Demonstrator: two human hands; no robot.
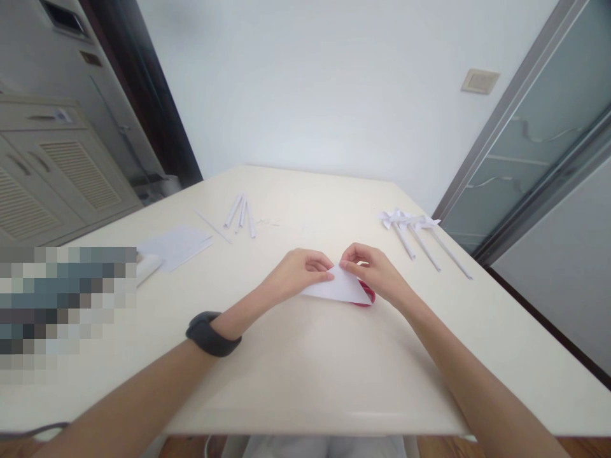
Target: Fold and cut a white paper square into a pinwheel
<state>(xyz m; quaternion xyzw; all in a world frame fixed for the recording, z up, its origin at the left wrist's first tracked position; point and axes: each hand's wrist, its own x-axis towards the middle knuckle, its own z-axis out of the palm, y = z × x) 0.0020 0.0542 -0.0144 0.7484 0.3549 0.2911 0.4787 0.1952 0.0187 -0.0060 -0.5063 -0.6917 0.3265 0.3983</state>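
A white sheet of paper folded into a triangle (340,289) lies on the cream table (305,375) in front of me. My left hand (300,270) pinches its upper corner with curled fingers. My right hand (375,270) pinches the same tip from the other side. Under the paper's right edge, beside my right hand, a red object (367,296) peeks out, mostly hidden. A black band (210,334) sits on my left wrist.
Finished white paper pinwheels on paper sticks (415,232) lie at the right. Rolled paper sticks (241,216) and small scraps lie further back. A stack of white sheets (176,245) rests at the left beside a blurred patch. A cabinet stands at far left.
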